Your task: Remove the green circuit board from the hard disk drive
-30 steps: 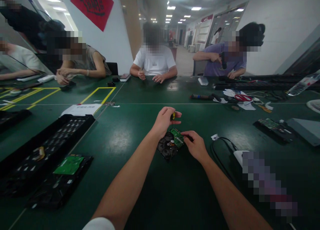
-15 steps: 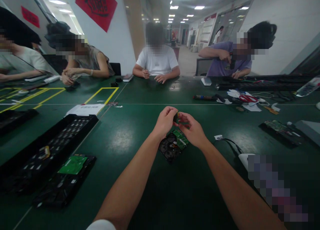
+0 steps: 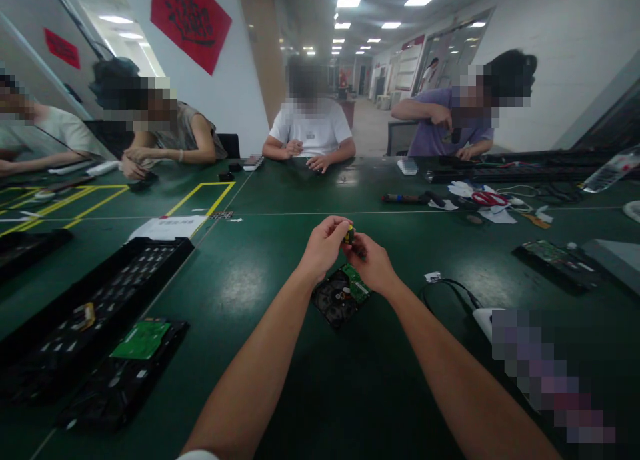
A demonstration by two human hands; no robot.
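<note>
A small black-and-yellow piece (image 3: 349,234) is pinched between the fingertips of my left hand (image 3: 324,245); its exact kind is too small to tell. My right hand (image 3: 374,263) has its fingers curled together against the lower side of the same piece. Just below both hands, a hard drive (image 3: 334,301) lies on the green table, its dark casing and green circuit board facing up. My right hand covers part of its upper right edge.
On the left lie another hard drive (image 3: 123,373) and a long black tray (image 3: 107,293). At right are a circuit-board unit (image 3: 555,263), a cable (image 3: 457,285) and a blurred-out white device (image 3: 484,317). A screwdriver-like tool (image 3: 403,198) lies farther back. Several people sit opposite.
The black-and-yellow piece has turned, so more yellow shows. My right-hand fingers have curled in closer under it. The view has shifted slightly; the hard drive stays beneath my hands.
</note>
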